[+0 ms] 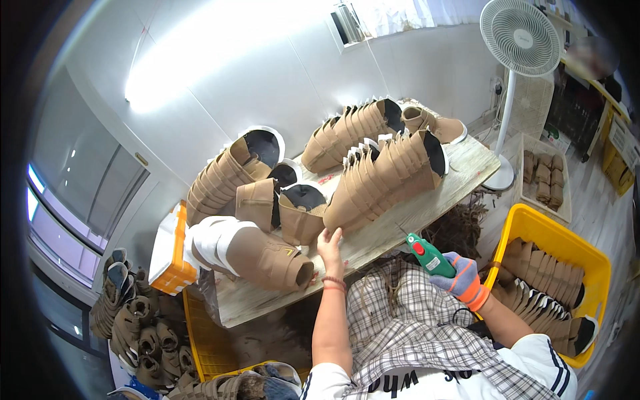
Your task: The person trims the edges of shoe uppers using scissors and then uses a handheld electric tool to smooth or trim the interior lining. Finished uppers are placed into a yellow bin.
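Lying on the table [475, 167] in the head view: one row of nested tan shoe uppers [387, 179], long axis running away rightward from the nearer left hand [330, 249], whose fingertips are at its near end, grip or mere touch not discernible. Right hand [461, 277], gloved, farther off: fingers clamped round a green handheld tool [430, 255]. Containers: yellow crate [563, 231] at right, holding stacked tan pieces [547, 270]; pale bin [545, 209] beyond, holding tan bundles [543, 179].

plaid apron [427, 337], grey-and-orange glove [460, 275]

The head camera looks down across a table [471, 167].
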Demonstrator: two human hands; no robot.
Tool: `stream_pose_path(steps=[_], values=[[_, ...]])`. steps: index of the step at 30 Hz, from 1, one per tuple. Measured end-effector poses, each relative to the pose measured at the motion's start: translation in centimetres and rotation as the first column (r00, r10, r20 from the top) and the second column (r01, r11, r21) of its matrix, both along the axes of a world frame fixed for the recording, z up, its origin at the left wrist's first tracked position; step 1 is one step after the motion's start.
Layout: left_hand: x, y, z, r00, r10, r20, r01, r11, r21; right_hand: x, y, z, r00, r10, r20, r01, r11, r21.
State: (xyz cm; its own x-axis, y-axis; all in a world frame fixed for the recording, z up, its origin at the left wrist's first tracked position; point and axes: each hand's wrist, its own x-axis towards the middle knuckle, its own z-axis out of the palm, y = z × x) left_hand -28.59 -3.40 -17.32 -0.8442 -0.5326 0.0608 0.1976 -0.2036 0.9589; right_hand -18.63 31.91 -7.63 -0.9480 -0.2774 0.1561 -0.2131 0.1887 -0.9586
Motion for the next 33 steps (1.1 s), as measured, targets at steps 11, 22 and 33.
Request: stream_pose_path(steps=[11, 22, 33], values=[[1.6, 6.2, 3.6, 0.972, -0.164, -0.17, 0.13, 0.972, -0.198, 0.1, -0.2, -0.9, 0.995, -0.098, -0.001, 0.098, 0.995, 0.015], [8.7, 5.0, 10.1, 0.993, -0.095, -0.076, 0.068, 0.95, -0.305, 0.0, -1.2, -0.7, 0.996, -0.085, -0.009, 0.085, 0.996, 0.036], [9.3, 1.8, 8.9, 0.949, 0.239, -0.208, -0.27, 0.952, -0.141, -0.4, -2.0, -0.6, 0.991, -0.101, -0.088, 0.11, 0.989, 0.099]])
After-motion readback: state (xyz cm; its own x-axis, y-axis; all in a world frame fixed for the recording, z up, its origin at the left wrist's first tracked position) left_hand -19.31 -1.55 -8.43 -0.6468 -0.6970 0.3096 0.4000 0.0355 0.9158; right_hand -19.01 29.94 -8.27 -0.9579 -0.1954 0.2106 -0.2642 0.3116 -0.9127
